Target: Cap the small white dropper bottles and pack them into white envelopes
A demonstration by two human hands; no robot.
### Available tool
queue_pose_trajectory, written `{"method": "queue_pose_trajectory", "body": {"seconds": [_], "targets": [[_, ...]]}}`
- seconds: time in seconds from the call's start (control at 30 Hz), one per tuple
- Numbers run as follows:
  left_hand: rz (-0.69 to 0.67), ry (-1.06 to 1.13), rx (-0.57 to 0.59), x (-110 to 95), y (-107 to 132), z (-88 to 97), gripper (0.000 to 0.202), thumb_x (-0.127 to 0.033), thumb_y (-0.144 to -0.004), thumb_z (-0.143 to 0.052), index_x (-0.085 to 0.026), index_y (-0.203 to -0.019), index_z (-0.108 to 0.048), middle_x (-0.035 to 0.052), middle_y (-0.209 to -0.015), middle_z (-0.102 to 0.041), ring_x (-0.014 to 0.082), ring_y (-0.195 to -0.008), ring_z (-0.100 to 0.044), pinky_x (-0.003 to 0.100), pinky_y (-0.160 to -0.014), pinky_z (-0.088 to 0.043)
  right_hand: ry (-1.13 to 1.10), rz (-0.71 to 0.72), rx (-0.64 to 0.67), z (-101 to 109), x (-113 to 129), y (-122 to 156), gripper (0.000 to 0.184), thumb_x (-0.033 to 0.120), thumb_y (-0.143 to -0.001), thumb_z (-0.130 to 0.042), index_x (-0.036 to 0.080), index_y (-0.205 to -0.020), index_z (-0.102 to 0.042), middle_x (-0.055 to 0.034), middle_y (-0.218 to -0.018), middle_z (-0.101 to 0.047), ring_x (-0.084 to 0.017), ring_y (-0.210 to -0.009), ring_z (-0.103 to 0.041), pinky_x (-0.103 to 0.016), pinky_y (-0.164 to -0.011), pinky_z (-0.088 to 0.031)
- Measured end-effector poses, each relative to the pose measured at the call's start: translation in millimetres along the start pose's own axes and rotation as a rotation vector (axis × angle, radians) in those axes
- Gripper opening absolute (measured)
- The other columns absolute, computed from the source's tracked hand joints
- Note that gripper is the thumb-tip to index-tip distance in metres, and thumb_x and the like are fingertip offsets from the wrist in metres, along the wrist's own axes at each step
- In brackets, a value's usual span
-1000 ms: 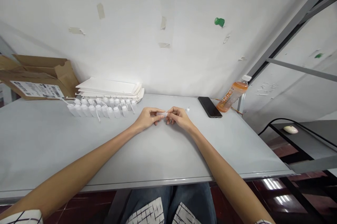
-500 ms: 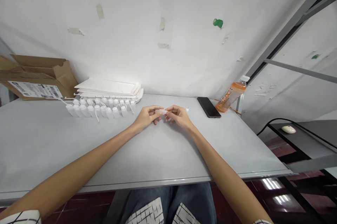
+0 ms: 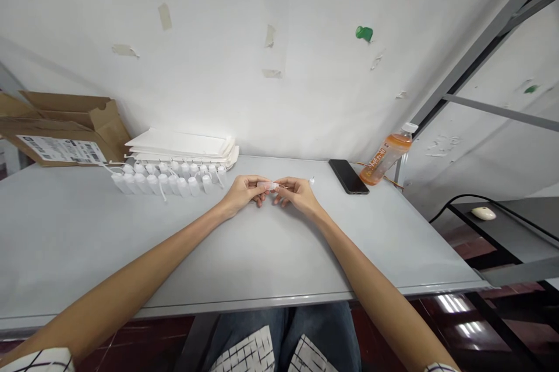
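A small translucent bottle (image 3: 267, 185) – held sideways – spans both hands (image 3: 241, 194).

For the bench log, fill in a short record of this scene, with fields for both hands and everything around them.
left hand: pinches a small translucent white plastic piece
right hand: fingers at that piece's other end; exact grip unclear
surface: flat grey tabletop
left side: rows of small white plastic bottles, stacked white sheets, open brown cardboard box
right side: flat black phone, clear plastic bottle of orange drink
beyond right hand: tiny white piece, details too small to read
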State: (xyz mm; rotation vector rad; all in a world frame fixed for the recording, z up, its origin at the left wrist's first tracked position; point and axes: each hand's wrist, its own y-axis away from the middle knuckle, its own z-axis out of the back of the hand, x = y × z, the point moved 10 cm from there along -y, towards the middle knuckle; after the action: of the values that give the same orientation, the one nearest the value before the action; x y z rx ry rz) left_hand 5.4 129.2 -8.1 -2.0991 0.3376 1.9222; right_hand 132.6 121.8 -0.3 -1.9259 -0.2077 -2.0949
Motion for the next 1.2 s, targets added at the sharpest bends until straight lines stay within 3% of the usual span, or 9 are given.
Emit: {"method": "queue_pose_trajectory", "body": {"seconds": [0.2,0.37,0.57,0.77,0.97,1.2], "targets": [[-0.015,0.044,-0.008,0.4,-0.6,2.4,0.047,-0.045,-0.066,-0.086,-0.010,-0.096,-0.075,0.0041,-0.071,-0.065,0.0127,-0.060,-0.059,0.028,-0.053,-0.054,0.146,0.071,-0.257,25.3,5.5,2.1,0.052,0.047,-0.064,-0.080,0.022,-0.101,-0.053,-0.0077,-0.115,-0.058,-0.014,-0.069,-0.063,-0.024,-0.044,-0.047],[-0.024,0.064,-0.055,1.6,-1.7,6.9,0.047,-0.042,-0.065,-0.088,-0.010,-0.098,-0.075,0.0050,-0.075,-0.067,0.0126,-0.061,-0.059,0.029,-0.052,-0.054,0.454,0.229,-0.414,35.2,25.4,8.4,0.040,0.043,-0.068,-0.077,0.022,-0.088,-0.050,-0.0021,-0.097,-0.057,-0.011,-0.065,-0.051,-0.030,-0.064,-0.045],[-0.027,0.066,-0.081,-0.6,-0.2,8.1,0.049,-0.042,-0.064,-0.088,-0.009,-0.098,-0.074,0.0060,-0.078,-0.068,0.0131,-0.061,-0.060,0.029,-0.052,-0.054,0.714,0.335,-0.532,30.9,47.0,20.5,0.028,0.041,-0.071,-0.076,0.021,-0.079,-0.057,-0.0044,-0.091,-0.057,-0.017,-0.074,-0.052,-0.030,-0.066,-0.041],[-0.028,0.040,-0.055,-1.6,0.4,5.6,0.048,-0.043,-0.064,-0.088,-0.010,-0.095,-0.074,0.0049,-0.076,-0.067,0.0128,-0.060,-0.060,0.029,-0.053,-0.054,0.560,0.295,-0.314,17.0,34.1,8.4,0.014,0.033,-0.081,-0.067,0.020,-0.075,-0.065,-0.0042,-0.079,-0.063,-0.013,-0.059,-0.053,-0.031,-0.065,-0.045],[-0.024,0.011,-0.009,-2.4,1.2,2.2,0.044,-0.044,-0.068,-0.085,-0.010,-0.095,-0.075,0.0050,-0.074,-0.066,0.0128,-0.059,-0.060,0.028,-0.053,-0.053,0.249,0.108,-0.105,6.0,13.7,2.6,0.025,0.042,-0.081,-0.065,0.017,-0.083,-0.067,-0.0037,-0.077,-0.067,-0.011,-0.044,-0.052,-0.028,-0.049,-0.042],[-0.019,0.015,0.012,-1.3,0.4,0.0,0.042,-0.043,-0.067,-0.086,-0.011,-0.092,-0.076,0.0049,-0.073,-0.066,0.0133,-0.061,-0.060,0.028,-0.053,-0.052,0.151,0.071,-0.078,4.6,11.9,2.1,0.028,0.044,-0.077,-0.067,0.016,-0.080,-0.065,-0.0041,-0.074,-0.067,-0.011,-0.048,-0.056,-0.025,-0.047,-0.040]]}}
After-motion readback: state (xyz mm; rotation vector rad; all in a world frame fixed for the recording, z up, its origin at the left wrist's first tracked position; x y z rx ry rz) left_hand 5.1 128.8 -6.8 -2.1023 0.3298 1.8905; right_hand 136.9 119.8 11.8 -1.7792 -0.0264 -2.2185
